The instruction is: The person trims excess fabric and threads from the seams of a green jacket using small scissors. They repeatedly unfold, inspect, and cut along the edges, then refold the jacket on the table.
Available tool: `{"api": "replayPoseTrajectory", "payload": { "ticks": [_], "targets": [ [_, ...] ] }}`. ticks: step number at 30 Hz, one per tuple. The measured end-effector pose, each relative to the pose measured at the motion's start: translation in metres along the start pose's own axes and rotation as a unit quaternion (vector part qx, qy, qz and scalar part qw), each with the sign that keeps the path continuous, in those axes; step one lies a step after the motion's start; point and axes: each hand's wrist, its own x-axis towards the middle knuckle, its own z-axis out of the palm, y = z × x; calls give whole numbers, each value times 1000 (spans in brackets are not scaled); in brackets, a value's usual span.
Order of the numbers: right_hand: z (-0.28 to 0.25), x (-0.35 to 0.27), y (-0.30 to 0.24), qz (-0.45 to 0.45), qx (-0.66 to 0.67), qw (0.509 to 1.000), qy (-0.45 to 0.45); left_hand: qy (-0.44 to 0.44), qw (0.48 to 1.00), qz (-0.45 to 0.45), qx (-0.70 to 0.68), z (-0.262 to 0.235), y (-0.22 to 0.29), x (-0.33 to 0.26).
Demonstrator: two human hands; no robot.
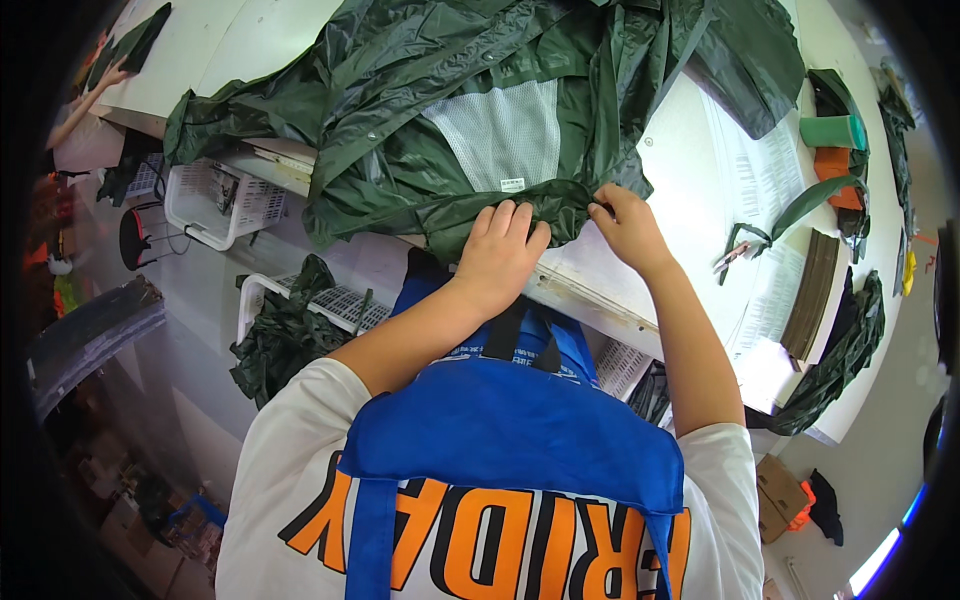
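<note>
A dark green rain jacket (400, 130) lies spread over the white table, its hem at the near edge. A pale mesh lining panel (505, 125) with a small white label shows in its middle. My left hand (500, 255) rests on the gathered hem, fingers curled over the fabric and partly hidden by its folds. At the hem's right end, my right hand (630, 228) pinches the cloth between thumb and fingers.
Scissors (738, 252) with a green strip lie to the right, beside printed papers (775, 290) and stacked brown cardboard (812, 295). White baskets (225, 205) stand below the table at left, one holding green fabric. Another person's hand (115, 75) works at far left.
</note>
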Motion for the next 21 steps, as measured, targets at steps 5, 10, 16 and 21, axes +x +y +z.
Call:
{"api": "replayPoseTrajectory", "payload": {
  "ticks": [5, 10, 16, 21],
  "targets": [
    [17, -21, -51, -263, -19, 959, 101, -2, 999, 1, -49, 6, -8, -2],
    [42, -18, -39, -224, -101, 969, 32, 24, 997, 12, -67, -3, -26, -10],
    [41, -5, -38, -178, -138, 974, 17, -31, 996, -42, -73, -23, -48, -20],
    [41, 9, -40, -79, -199, 977, 5, -125, 984, -48, -120, -25, -62, 1]
  ]
}}
